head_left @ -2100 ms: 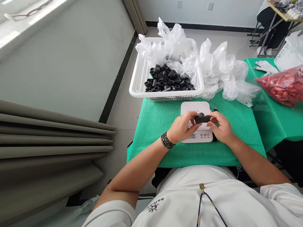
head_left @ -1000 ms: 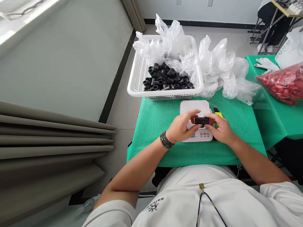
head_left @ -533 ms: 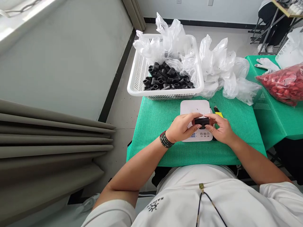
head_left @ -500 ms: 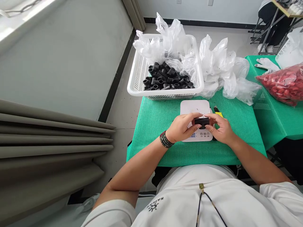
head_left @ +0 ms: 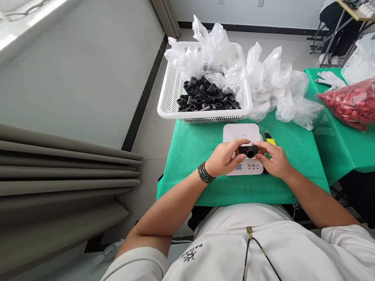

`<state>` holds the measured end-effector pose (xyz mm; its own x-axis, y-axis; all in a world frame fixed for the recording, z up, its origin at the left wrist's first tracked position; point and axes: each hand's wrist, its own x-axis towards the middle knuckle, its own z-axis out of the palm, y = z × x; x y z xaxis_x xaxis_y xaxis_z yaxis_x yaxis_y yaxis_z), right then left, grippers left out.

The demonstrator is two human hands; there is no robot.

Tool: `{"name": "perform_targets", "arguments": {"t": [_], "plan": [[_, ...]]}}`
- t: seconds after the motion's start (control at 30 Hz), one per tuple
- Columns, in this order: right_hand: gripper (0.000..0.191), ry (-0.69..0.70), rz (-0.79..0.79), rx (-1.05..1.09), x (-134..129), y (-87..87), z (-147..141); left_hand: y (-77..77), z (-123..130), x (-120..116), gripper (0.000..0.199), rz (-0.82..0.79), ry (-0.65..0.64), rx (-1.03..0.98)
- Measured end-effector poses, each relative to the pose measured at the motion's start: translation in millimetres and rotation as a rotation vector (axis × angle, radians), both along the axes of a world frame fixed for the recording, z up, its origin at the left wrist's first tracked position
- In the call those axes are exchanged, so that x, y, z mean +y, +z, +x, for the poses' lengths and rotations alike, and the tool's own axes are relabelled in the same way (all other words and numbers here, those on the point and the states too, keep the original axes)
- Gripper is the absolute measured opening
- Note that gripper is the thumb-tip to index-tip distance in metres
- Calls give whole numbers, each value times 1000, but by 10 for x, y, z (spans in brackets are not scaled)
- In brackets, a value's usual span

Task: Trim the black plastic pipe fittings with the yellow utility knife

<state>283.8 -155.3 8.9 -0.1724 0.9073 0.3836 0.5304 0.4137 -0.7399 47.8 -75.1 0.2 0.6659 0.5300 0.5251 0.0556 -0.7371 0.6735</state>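
A black T-shaped pipe fitting (head_left: 249, 151) is held at both ends, its middle opening facing me. My left hand (head_left: 227, 157) pinches the left end between thumb and fingers. The right end is gripped by my right hand (head_left: 273, 158). Both hands are above a white digital scale (head_left: 240, 132), whose display is partly covered by my left hand's fingers. Many similar black fittings (head_left: 205, 95) lie in a white basket (head_left: 205, 115) beyond the scale.
Clear plastic bags (head_left: 281, 86) lie in and beside the basket. A yellow and black cutter (head_left: 270, 139) is right of the scale. On the right-hand green table are a bag of red parts (head_left: 351, 105) and a white glove (head_left: 331, 79). A seated person's legs (head_left: 341, 39) show at the upper right.
The black fitting has been turned between my fingers, so its middle opening now faces me. Both hands stay in nearly the same place.
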Motion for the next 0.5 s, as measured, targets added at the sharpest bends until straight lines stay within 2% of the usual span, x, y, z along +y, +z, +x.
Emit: {"name": "perform_targets", "arguments": {"t": [0.2,0.37,0.5], "plan": [[41,21,15,13,16,23,-7,-15,16,-15,46,32,13,31],[46,49,20,-6,25,18,1,-58,25,-32,59,42,43,-26],[45,46,28,10,20,12,-5,-63,24,-29,61,42,45,-6]]}}
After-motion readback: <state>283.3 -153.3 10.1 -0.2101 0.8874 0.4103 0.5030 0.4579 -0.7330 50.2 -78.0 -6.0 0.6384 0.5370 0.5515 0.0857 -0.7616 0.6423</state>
